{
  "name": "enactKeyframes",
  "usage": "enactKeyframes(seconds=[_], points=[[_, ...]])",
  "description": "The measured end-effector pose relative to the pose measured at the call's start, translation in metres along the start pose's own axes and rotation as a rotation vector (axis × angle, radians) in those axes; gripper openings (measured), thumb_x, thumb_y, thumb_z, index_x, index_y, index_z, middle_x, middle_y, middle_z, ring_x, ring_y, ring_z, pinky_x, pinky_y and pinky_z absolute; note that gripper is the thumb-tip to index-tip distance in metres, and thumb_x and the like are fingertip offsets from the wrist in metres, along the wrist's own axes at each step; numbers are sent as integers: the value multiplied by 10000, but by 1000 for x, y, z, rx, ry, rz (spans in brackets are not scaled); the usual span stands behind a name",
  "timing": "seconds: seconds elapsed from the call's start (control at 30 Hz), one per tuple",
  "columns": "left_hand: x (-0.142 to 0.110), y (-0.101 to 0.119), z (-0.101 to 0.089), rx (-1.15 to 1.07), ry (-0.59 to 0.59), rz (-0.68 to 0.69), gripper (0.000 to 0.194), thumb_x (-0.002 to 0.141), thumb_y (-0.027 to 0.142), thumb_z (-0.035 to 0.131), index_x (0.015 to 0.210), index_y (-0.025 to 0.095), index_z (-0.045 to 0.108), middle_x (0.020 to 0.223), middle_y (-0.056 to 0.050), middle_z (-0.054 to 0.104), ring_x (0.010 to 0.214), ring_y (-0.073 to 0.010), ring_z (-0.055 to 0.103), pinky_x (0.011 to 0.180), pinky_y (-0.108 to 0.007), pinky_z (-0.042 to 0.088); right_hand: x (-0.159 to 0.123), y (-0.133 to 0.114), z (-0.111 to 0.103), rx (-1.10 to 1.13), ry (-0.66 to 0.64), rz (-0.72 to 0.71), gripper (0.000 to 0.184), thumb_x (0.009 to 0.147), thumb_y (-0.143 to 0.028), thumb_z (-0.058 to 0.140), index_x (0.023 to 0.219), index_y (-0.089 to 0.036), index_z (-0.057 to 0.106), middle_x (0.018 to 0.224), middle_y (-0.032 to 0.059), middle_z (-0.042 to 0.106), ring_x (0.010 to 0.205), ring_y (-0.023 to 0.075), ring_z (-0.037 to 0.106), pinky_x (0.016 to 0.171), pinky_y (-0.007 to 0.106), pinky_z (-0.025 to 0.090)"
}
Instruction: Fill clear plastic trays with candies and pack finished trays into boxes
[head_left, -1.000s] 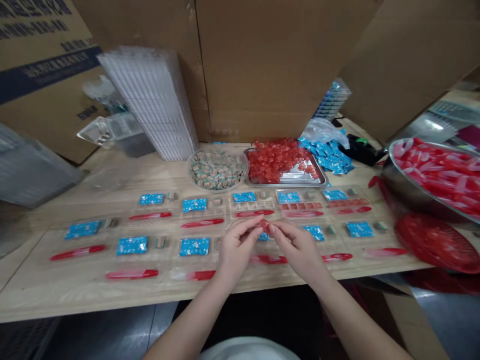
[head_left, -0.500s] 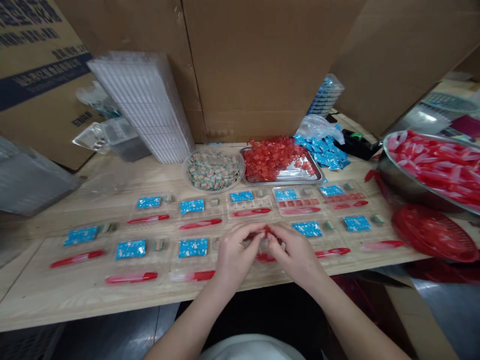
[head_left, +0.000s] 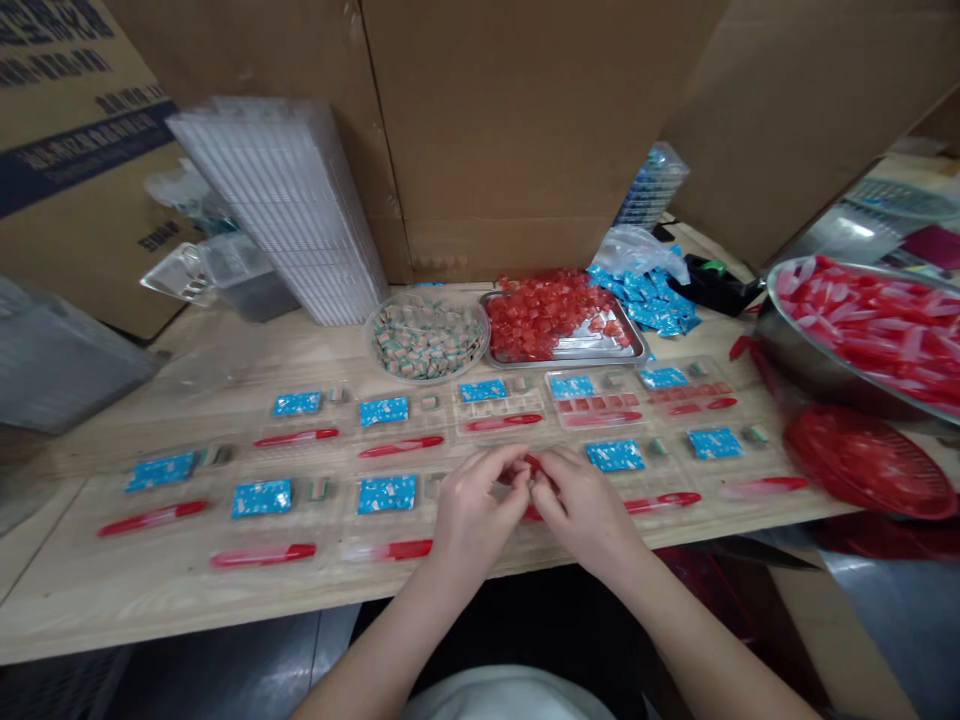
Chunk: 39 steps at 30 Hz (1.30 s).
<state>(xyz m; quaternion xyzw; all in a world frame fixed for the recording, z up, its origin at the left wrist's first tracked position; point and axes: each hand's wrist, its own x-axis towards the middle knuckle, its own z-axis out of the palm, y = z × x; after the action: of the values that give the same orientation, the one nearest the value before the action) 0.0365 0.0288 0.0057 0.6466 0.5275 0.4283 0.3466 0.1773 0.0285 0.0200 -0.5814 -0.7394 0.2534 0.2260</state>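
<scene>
My left hand point(head_left: 484, 500) and my right hand point(head_left: 577, 500) meet fingertip to fingertip above a clear tray near the table's front edge. Both pinch a small red piece point(head_left: 532, 462), mostly covered by the fingers; it resembles the red pieces heaped on the metal tray. Around the hands lie clear plastic trays, each with a blue printed packet point(head_left: 386, 494), a small striped block point(head_left: 319, 489) and a red pen-shaped item point(head_left: 664, 503). Two back trays also hold a row of red pieces point(head_left: 596, 405) in small compartments.
Behind stand a round tub of striped blocks point(head_left: 427, 340), a metal tray point(head_left: 592, 348) with red pieces point(head_left: 544, 315) and a pile of blue packets point(head_left: 656, 300). At right are a metal bowl point(head_left: 795, 350) and a red basket point(head_left: 870, 465). Stacked clear trays point(head_left: 285, 210) lean at left.
The fingers have shifted slightly around the red piece, and my hands have drawn a little closer together. The trays and their contents stay as they were.
</scene>
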Motion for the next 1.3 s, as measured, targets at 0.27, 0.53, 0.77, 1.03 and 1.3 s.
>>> enactKeyframes(seconds=[0.27,0.53,0.77,1.03,1.3], points=[[3,-14,9,-241,-103,-195,268,724,122,554,977,170,626,793,-21,662,720,-122,634,702,-240,524,-2,5,5,-148,-58,93,206,817,-148,392,694,-186,553,712,23,611,661,159,558,578,264,356],[0,-10,7,-164,-81,-112,172,705,92,542,841,182,596,777,-7,643,721,-123,618,696,-251,514,-8,3,7,-535,48,-126,186,844,-205,419,784,-164,591,746,68,617,662,194,564,591,299,350],[12,-1,6,-147,115,-177,172,666,116,558,799,184,644,782,-9,644,698,-120,602,679,-246,493,-4,-8,3,-395,196,-122,200,808,-177,422,629,-187,512,638,29,542,627,159,511,593,285,347],[8,2,-17,-936,-254,-682,134,673,191,634,796,158,593,666,20,594,609,-84,579,608,-206,461,-23,-3,-7,-13,159,-297,212,816,-244,533,1021,-221,585,1000,81,609,938,202,560,761,321,466],[-28,2,-4,-612,-381,-594,200,762,298,610,899,183,518,765,-28,641,677,-134,611,646,-271,479,-41,25,-21,169,76,-190,209,832,-214,543,1014,-271,630,940,33,671,882,170,612,756,298,499]])
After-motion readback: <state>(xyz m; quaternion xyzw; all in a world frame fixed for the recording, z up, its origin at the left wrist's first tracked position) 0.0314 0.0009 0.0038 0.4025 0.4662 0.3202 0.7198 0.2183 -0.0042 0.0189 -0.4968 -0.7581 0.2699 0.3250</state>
